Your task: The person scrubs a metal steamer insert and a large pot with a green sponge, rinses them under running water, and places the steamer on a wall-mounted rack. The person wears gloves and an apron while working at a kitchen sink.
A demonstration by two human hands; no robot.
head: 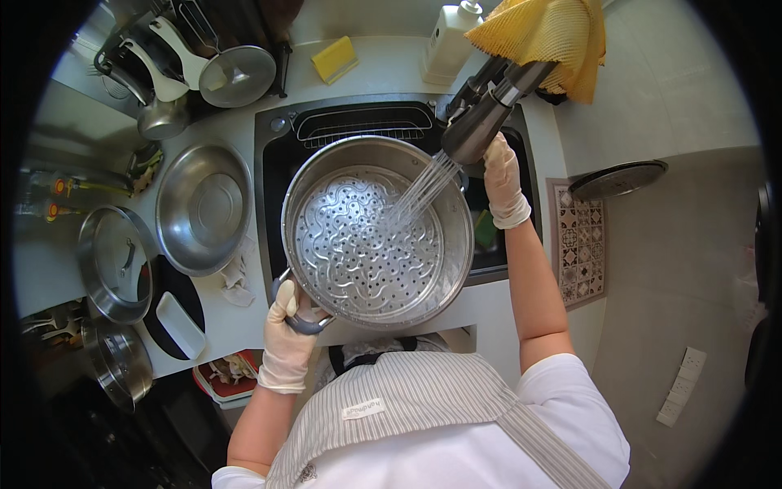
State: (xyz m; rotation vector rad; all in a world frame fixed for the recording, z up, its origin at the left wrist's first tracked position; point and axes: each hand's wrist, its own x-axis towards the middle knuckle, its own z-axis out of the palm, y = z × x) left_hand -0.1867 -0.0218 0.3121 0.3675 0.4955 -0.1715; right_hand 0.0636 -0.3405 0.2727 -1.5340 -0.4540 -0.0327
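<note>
A large stainless steel steamer pot (pixel 372 235) with a perforated base is tilted over the black sink (pixel 267 153). My left hand (pixel 290 336), in a pale disposable glove, grips its grey loop handle (pixel 305 325) at the lower left. Water sprays into the pot from the dark pull-out faucet head (pixel 473 131). My right hand (pixel 504 183), gloved the same way, is at the far side of that spray head; its fingers are partly hidden behind it. A yellow mesh cloth (pixel 544 36) hangs over the faucet.
Behind the sink stand a yellow sponge (pixel 335 60) and a white pump bottle (pixel 451 43). Left are a steel basin (pixel 204 208), a round steel pan (pixel 116 263), a white tray (pixel 181 325) and a utensil rack. A wire rack (pixel 366 131) sits in the sink. A dark lid (pixel 618 179) leans at the right.
</note>
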